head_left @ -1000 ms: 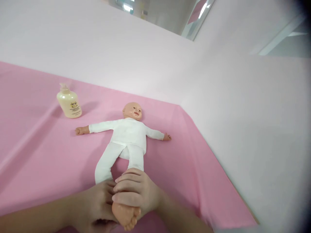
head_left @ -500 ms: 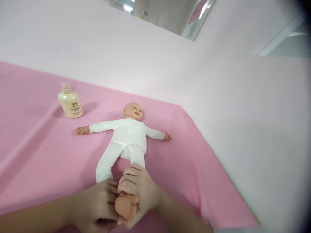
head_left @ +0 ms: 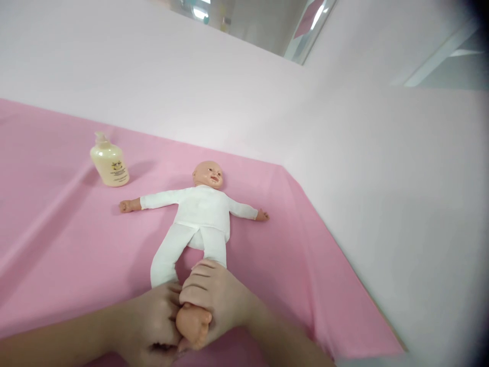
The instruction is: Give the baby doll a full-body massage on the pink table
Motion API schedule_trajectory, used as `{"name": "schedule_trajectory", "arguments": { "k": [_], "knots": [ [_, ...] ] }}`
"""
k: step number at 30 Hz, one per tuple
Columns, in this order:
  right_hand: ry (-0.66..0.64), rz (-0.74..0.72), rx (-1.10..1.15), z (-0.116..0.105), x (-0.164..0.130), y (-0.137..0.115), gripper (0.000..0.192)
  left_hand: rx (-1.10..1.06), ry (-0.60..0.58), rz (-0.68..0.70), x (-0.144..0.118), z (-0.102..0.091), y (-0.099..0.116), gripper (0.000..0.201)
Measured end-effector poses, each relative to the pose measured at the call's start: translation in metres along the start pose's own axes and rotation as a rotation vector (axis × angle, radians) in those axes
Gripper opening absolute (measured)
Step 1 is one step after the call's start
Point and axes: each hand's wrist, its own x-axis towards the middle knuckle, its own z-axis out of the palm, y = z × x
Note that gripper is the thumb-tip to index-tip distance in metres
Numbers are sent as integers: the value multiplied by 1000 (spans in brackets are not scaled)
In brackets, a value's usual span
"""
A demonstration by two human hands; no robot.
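A bald baby doll [head_left: 202, 209] in white clothes lies on its back, arms spread wide, its legs pointing toward me. My right hand [head_left: 216, 295] wraps around the lower leg on the right, fingers curled over it. From that grip the doll's bare foot [head_left: 191, 323] sticks out, toes showing. My left hand [head_left: 155, 323] is closed against the heel side of this foot. It also covers the end of the doll's other leg [head_left: 166, 262], so that foot is hidden, and exactly which part its fingers grip is hard to see.
A pale yellow pump bottle [head_left: 111, 165] with a printed label stands left of the doll's head. Pink cloth [head_left: 76, 244] covers the table, with folds and a slanting right edge. Behind rises a white wall [head_left: 153, 76] with a window-like pane [head_left: 260, 25].
My right hand and the foot it holds have shifted slightly left, and the foot has turned a little. My left hand stays nearly where it was; the doll's body and bottle have not moved.
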Motion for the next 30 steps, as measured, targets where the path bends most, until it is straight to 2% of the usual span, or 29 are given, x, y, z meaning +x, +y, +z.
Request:
{"name": "schedule_trajectory", "arguments": {
  "k": [5, 8, 10, 15, 22, 30],
  "knots": [
    [-38, 22, 10, -7, 0, 2, 52, -42, 56, 3, -2, -2, -1, 21],
    [-41, 18, -1, -9, 1, 4, 48, -34, 74, 15, -4, -5, -2, 32],
    [-5, -6, -18, -10, 1, 4, 43, -29, 91, 26, -4, -6, -3, 36],
    [110, -65, -70, -15, 3, -1, 28, 31, 144, -9, -7, -9, -4, 30],
    [76, -44, -99, -14, 3, -2, 28, 42, 128, -44, -10, -13, -5, 31],
    [-41, -30, -128, -15, 4, -4, 26, 13, 116, -55, -7, -14, -5, 36]
  ]
}}
